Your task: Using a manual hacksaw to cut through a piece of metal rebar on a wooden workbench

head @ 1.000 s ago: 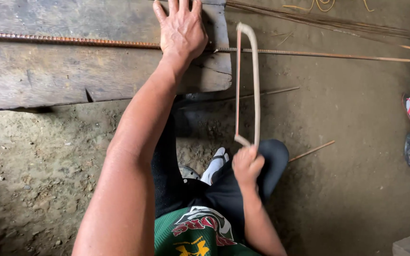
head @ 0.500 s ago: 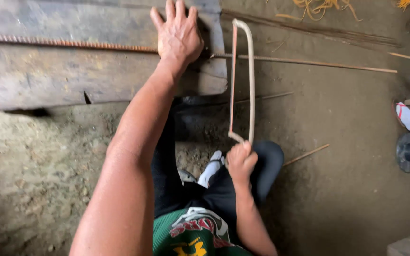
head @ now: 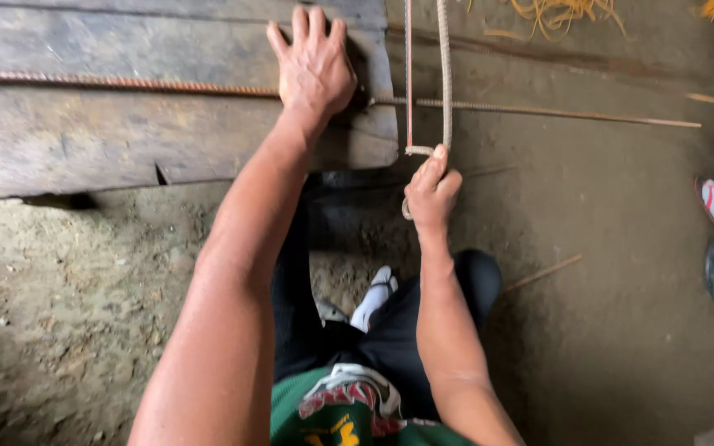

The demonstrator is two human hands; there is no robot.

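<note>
Your left hand (head: 316,70) presses flat on the steel rod (head: 126,84) across the wooden worktop (head: 84,140) at upper left, while your right hand (head: 430,192) grips the hacksaw (head: 444,74); a jumping blade could nick nearby fingers.

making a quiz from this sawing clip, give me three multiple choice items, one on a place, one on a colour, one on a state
1. Where does the left hand rest?
A. flat on the rebar on the wooden plank
B. on the dirt floor
C. on the person's knee

2. What colour is the shirt?
A. blue
B. green
C. white

3. What is the right hand doing?
A. hanging open and empty
B. pressing flat on the plank
C. gripping the hacksaw handle

Answers:
1 A, the palm lies spread over the rusty bar on the board.
2 B, green cloth with a printed patch shows at the bottom edge.
3 C, the fingers are curled around the saw's near end, beside the plank's edge.
</note>
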